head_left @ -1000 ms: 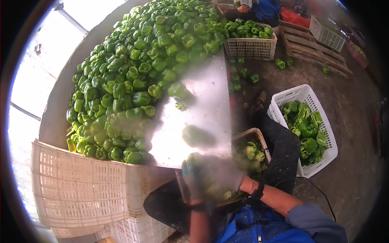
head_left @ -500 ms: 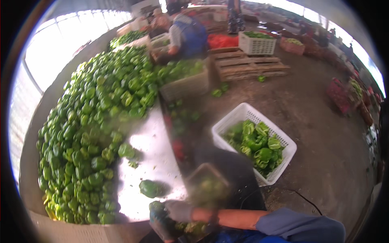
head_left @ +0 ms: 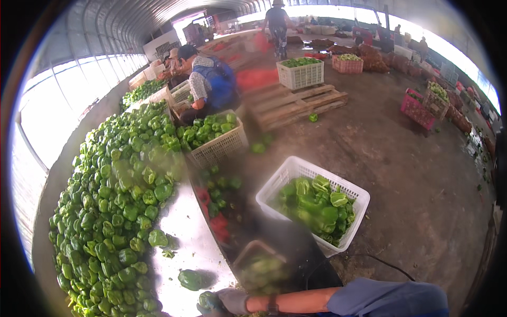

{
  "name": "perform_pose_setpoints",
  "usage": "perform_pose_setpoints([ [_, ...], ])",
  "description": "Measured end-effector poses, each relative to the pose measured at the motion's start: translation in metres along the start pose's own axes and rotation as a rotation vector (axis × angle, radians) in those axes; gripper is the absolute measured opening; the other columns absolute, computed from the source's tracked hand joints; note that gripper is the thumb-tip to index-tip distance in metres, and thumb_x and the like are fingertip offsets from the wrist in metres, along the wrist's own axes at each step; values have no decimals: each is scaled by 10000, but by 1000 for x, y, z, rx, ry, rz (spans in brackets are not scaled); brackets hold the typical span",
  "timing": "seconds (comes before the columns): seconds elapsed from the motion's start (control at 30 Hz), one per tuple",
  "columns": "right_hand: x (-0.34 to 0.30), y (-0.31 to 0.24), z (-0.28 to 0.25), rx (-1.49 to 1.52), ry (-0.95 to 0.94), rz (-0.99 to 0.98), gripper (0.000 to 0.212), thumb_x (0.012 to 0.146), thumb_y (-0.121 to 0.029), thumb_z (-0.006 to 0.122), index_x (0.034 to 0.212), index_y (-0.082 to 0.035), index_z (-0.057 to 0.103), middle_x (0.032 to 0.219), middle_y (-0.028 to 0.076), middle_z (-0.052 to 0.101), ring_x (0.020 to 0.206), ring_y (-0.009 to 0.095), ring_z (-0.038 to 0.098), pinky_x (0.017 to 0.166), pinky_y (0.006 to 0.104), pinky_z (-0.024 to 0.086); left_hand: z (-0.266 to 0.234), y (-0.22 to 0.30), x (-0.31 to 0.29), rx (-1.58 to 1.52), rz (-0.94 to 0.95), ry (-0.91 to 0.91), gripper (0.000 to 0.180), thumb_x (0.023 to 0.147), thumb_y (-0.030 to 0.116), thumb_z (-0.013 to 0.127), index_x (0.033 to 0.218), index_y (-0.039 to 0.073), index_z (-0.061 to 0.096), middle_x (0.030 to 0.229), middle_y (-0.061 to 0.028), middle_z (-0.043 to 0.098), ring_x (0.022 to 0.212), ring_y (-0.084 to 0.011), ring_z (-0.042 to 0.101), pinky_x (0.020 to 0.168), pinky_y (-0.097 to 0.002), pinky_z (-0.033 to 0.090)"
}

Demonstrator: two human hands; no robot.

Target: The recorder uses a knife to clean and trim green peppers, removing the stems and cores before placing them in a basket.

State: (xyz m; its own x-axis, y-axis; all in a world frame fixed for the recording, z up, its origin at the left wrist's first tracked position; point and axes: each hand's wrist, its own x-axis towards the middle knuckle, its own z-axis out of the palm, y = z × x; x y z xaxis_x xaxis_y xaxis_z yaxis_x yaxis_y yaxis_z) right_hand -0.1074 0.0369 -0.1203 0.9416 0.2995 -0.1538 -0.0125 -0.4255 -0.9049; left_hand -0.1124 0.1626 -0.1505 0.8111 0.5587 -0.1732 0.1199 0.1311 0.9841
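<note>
At the lower edge my right hand (head_left: 232,301), in a grey glove, has its fingers closed against a green bell pepper (head_left: 207,300). My left hand is almost wholly cut off below that pepper, so its fingers cannot be made out. Just beyond, a single bell pepper (head_left: 190,279) lies on the shiny metal tabletop (head_left: 187,232). A big heap of green bell peppers (head_left: 113,195) covers the table's left side. Below and right of the table, a blurred small crate (head_left: 257,246) holds greenish pieces.
A white crate (head_left: 358,222) with bell peppers stands on the floor at right; a cable (head_left: 391,264) runs beside it. Ahead are a beige crate (head_left: 224,148) of peppers, a wooden pallet (head_left: 301,105) bearing another crate (head_left: 302,75), and a crouching co-worker (head_left: 214,79).
My view has tipped up, showing more of the hall, so the table and my hands sit lower in the picture. My left hand has mostly left the view; the pepper stays by my right hand.
</note>
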Motion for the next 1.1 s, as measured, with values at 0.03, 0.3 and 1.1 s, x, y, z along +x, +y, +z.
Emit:
perform_pose_setpoints([
  [0.03, -6, -37, 0, 265, -119, 139, 427, 1062, -192, 421, 1358, -56, 697, 1346, 201, 720, 1285, 355, 675, 1122, 421, 496, -36, -18, 24, 48, 150, 80, 158, 919, 158, 685, 1013, 52, 616, 1045, -138, 649, 1008, -346, 623, 883, -452, 525],
  [0.3, -1, 2, 31, -246, 41, -129, 424, 1007, -367, 538, 1214, -49, 726, 1170, 226, 748, 1084, 384, 735, 961, 490, 553, 26, 180, -93, 1355, 873, -428, 359, 874, 107, 729, 1218, 18, 675, 1134, -218, 707, 1164, -399, 639, 1038, -475, 509],
  [1.1, 63, 77, 49, -181, -195, -355, 389, 993, -333, 643, 1068, 35, 746, 1088, 297, 715, 1059, 460, 686, 952, 512, 548, -82, 29, -37, -609, -141, -320, 614, 1030, 396, 631, 1533, 60, 528, 1421, -151, 632, 1214, -284, 651, 1023, -407, 554],
])
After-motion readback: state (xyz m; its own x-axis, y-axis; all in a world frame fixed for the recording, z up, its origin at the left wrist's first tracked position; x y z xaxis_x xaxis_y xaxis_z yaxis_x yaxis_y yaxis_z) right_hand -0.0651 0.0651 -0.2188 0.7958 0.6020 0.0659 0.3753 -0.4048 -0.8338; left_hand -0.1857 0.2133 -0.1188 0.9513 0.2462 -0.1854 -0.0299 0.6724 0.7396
